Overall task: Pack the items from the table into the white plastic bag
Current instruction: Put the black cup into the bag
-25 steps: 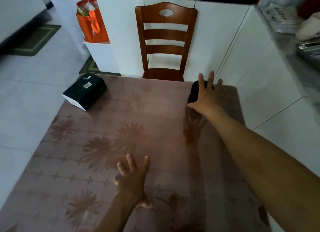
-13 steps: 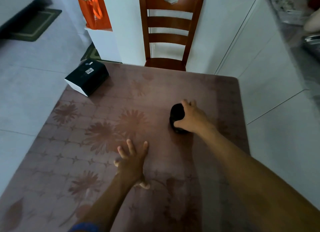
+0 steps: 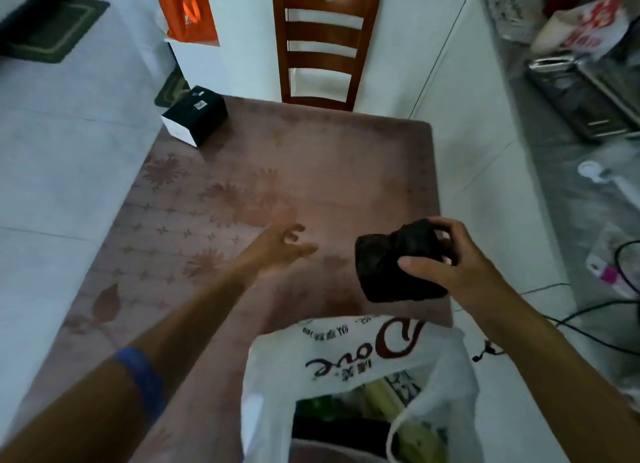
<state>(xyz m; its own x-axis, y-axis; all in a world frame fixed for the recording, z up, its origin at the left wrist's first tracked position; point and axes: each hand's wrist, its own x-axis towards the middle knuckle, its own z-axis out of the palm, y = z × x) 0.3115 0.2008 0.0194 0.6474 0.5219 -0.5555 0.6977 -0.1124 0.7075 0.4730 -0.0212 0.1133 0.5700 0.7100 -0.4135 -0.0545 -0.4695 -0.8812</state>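
Nearest: white plastic bag, thin and floppy, mouth gaping at near counter edge, greens already inside. Just beyond, right hand clamped round soft black bundle, probably light, squashy; left hand spread, empty. Far left: black box, rigid, best gripped across sides.

We see our right hand gripping a dark bundle above the near right corner of the bench, just beyond the open white plastic bag, where green items show inside. Our left hand hovers open over the patterned cloth, blurred. A black box sits at the far left corner, a wooden chair behind the bench.
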